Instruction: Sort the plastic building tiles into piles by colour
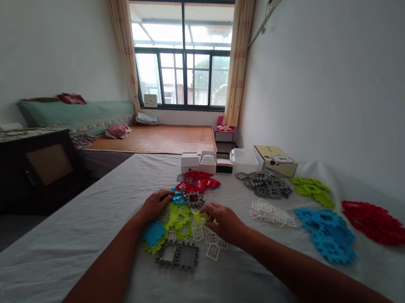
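Note:
On the white sheet (89, 240) lies a cluster of interlocking plastic tiles: lime-green ones (180, 219), a blue one (153, 233), red ones (198, 181) and grey frames (179, 255). My left hand (155, 203) rests palm down on the cluster's left edge, fingers curled over a blue tile. My right hand (226, 221) lies over the small white window pieces (213, 251), fingers bent down onto them. What either hand grips is hidden.
Sorted piles lie to the right: grey (267, 185), white (270, 212), green (313, 190), blue (327, 232), red (376, 222). White boxes (198, 161), a clear tub (245, 159) and a yellow carton (278, 160) stand behind. A bed, a dark cabinet and a window lie beyond.

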The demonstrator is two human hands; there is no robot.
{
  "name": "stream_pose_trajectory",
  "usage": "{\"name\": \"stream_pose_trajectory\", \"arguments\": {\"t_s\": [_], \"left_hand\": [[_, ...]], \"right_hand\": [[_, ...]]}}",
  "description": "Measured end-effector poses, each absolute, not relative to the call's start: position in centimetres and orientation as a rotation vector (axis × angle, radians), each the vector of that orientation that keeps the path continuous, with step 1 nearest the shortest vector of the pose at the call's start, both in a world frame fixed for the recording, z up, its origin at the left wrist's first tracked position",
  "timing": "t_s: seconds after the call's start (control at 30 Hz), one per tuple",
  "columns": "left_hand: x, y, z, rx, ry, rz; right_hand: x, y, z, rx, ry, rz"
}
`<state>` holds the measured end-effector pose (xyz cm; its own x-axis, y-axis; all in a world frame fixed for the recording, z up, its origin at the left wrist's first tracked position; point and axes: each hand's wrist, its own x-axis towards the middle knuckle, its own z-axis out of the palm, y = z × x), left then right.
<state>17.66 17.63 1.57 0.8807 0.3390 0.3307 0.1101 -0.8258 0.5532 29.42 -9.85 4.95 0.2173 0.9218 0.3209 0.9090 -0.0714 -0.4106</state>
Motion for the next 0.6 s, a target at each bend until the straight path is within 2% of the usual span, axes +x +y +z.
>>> {"name": "stream_pose_trajectory", "arguments": {"t_s": [0.27,0.6], "left_hand": [[17.5,17.5,2.0,2.506,0.318,0.563],[17.8,18.0,1.9,2.524,0.332,0.589]], "right_hand": [[34.1,-13.5,6.9,-2.034,-1.567,-0.215],[54.6,-29.5,7.5,-2.436,-0.476,-0.489]]}}
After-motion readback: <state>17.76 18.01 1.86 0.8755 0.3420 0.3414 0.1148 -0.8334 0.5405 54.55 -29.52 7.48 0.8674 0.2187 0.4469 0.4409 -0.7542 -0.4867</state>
